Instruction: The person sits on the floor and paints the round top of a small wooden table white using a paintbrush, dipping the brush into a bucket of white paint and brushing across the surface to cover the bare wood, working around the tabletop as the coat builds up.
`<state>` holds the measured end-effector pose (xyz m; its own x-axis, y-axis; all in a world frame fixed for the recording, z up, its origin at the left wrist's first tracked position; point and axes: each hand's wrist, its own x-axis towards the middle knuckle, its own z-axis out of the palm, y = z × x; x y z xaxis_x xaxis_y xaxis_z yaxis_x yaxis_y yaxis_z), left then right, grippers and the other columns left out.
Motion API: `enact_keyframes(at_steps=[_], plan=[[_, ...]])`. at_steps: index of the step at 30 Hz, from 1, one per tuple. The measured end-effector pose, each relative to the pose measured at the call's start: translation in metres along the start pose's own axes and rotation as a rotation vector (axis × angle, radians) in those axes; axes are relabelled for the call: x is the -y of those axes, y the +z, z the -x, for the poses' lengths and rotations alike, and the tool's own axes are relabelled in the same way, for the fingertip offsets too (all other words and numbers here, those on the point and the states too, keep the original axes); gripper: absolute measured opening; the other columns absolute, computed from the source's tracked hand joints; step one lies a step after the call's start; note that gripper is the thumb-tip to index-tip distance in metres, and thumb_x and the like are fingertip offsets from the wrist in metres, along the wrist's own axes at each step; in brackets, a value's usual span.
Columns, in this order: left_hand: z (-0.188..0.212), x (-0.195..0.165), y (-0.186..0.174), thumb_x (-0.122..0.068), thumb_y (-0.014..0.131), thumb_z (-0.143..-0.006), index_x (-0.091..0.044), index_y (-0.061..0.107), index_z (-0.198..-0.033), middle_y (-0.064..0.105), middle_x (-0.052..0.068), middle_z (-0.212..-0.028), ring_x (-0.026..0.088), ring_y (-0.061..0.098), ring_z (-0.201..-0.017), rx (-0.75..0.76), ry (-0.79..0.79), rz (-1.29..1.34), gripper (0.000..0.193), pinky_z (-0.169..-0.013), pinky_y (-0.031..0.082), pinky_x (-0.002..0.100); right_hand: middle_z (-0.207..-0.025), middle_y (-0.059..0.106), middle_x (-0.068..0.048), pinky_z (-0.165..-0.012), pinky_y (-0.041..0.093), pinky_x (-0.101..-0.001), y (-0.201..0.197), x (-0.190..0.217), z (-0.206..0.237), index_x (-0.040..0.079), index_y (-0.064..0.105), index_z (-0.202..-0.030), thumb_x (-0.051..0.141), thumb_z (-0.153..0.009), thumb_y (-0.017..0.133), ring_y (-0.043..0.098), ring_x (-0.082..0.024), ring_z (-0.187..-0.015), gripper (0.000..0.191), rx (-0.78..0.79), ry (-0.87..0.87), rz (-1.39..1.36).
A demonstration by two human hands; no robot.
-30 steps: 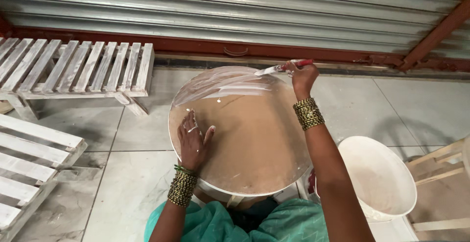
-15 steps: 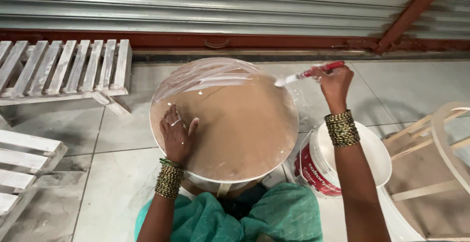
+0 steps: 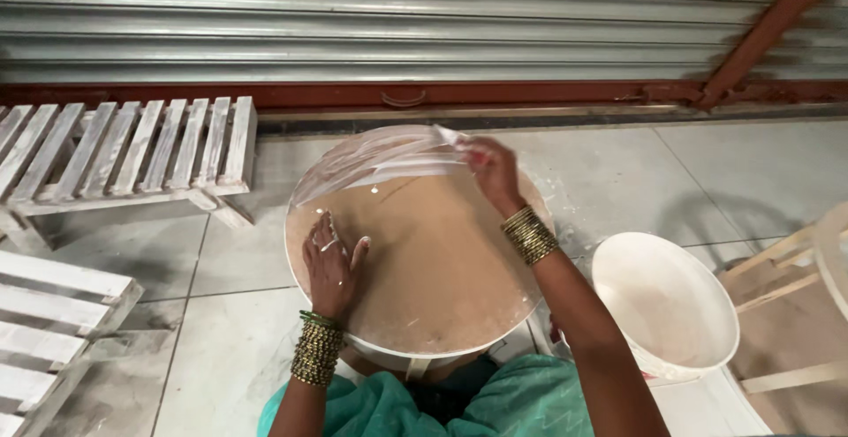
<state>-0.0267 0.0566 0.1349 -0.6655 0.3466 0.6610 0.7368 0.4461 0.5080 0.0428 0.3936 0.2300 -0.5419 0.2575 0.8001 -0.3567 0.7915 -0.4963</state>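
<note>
A round tan tabletop [image 3: 433,269] with a white rim stands in front of me; its far part is streaked with white paint. My left hand [image 3: 332,266] lies flat on the left side of the top, fingers spread, with bangles at the wrist. My right hand [image 3: 492,170] is at the far edge, shut on a paintbrush [image 3: 449,135] whose white bristles touch the painted band. My green garment shows at the bottom.
A white paint bucket [image 3: 664,304] stands on the tiled floor at my right. White slatted wooden frames [image 3: 132,154] lie at left, another [image 3: 53,313] nearer. A pale wooden piece [image 3: 795,269] is at far right. A corrugated metal shutter [image 3: 397,22] closes the back.
My right hand has moved with the brush from the bucket side at the right back over the far edge of the tabletop. The left hand stays flat on the top.
</note>
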Motion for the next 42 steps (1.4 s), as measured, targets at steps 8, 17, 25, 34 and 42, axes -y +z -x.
enact_keyframes(at_steps=[8, 17, 25, 34, 42], plan=[[-0.006, -0.004, -0.007, -0.041, 0.064, -0.099, 0.010, 0.028, -0.155, 0.037, 0.030, -0.158, 0.045, 0.035, -0.145, -0.025, -0.069, 0.112, 0.083, -0.120, 0.022, 0.054, -0.131, 0.071, -0.011, -0.099, 0.059, -0.0357, 0.070, 0.104, 0.049, 0.008, 0.075, -0.117, -0.005, -0.088, 0.069, 0.069, -0.026, -0.120, 0.033, 0.374, -0.207, -0.004], [-0.010, -0.007, -0.017, -0.035, 0.065, -0.099, 0.008, 0.030, -0.155, 0.038, 0.029, -0.158, 0.046, 0.034, -0.145, -0.052, -0.097, 0.157, 0.079, -0.121, 0.024, 0.053, -0.130, 0.071, -0.012, -0.104, 0.056, -0.0389, 0.028, 0.080, 0.033, 0.010, 0.076, -0.114, -0.002, -0.089, 0.072, 0.067, -0.029, -0.124, 0.028, 0.427, -0.183, 0.124], [-0.013, -0.014, -0.026, -0.035, 0.065, -0.099, 0.009, 0.031, -0.154, 0.039, 0.029, -0.157, 0.046, 0.036, -0.143, -0.039, -0.098, 0.177, 0.078, -0.119, 0.025, 0.054, -0.122, 0.074, -0.015, -0.090, 0.061, -0.0357, -0.053, 0.040, 0.051, 0.006, 0.073, -0.114, -0.008, -0.091, 0.062, 0.074, -0.030, -0.110, 0.030, 0.085, 0.000, 0.370], [-0.009, -0.009, -0.019, -0.035, 0.065, -0.099, 0.008, 0.030, -0.155, 0.037, 0.028, -0.158, 0.046, 0.033, -0.144, -0.040, -0.122, 0.148, 0.079, -0.121, 0.023, 0.054, -0.127, 0.072, -0.011, -0.084, 0.062, -0.0343, 0.032, 0.127, 0.070, 0.008, 0.075, -0.113, -0.001, -0.092, 0.069, 0.074, -0.025, -0.111, 0.024, 0.301, 0.002, 0.003], [-0.007, 0.000, -0.013, -0.036, 0.063, -0.100, 0.009, 0.028, -0.156, 0.035, 0.028, -0.160, 0.046, 0.030, -0.147, -0.046, -0.115, 0.167, 0.079, -0.122, 0.020, 0.054, -0.127, 0.073, -0.011, -0.100, 0.059, -0.0379, 0.015, 0.132, 0.077, 0.009, 0.074, -0.113, -0.003, -0.088, 0.072, 0.070, -0.027, -0.122, 0.028, 0.420, -0.143, -0.031]])
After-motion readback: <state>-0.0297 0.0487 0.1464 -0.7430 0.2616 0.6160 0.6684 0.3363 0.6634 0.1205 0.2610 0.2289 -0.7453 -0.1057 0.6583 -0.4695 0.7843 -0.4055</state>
